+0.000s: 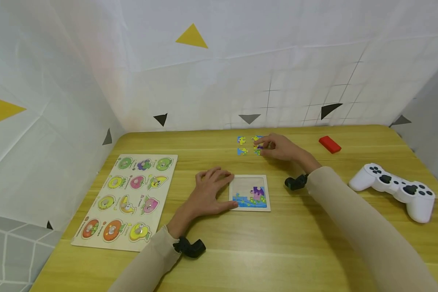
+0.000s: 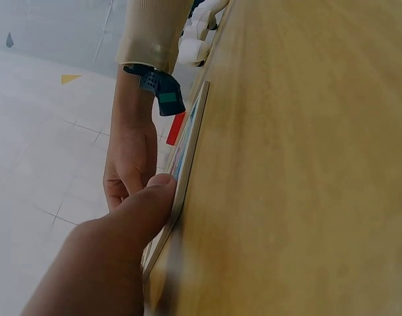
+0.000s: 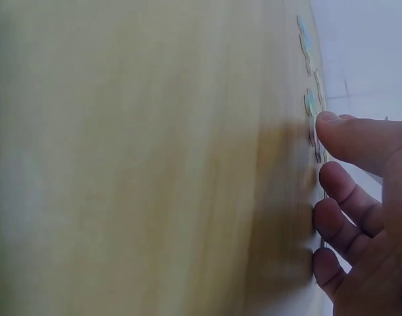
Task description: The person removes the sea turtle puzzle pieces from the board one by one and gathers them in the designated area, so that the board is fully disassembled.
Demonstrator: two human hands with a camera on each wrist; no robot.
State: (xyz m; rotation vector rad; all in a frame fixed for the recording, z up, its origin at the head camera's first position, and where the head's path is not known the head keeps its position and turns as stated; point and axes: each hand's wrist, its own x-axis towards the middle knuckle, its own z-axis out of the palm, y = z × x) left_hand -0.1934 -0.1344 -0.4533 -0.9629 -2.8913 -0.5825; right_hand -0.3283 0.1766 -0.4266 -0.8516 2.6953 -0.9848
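My left hand (image 1: 212, 192) rests at the left side of a small square jigsaw tray (image 1: 268, 194). Its thumb lies over the tray's lower left edge, and the other fingers touch near the upper left corner. Joined blue, purple and green pieces (image 1: 246, 202) fill the tray's lower part. Beyond the tray, my right hand (image 1: 280, 148) reaches over loose jigsaw pieces (image 1: 257, 138), thumb and index finger apart around them. The right wrist view shows the thumb close to a piece (image 3: 310, 105), other fingertips low at the table. Left of these lie two yellow-and-blue jigsaw pieces (image 1: 242, 151).
A fruit peg puzzle board (image 1: 157, 211) lies on the left of the wooden table (image 1: 263, 251). On the right are a red block (image 1: 329, 144) and a white game controller (image 1: 398, 186). A pale patterned cloth (image 1: 219, 89) stands behind the table.
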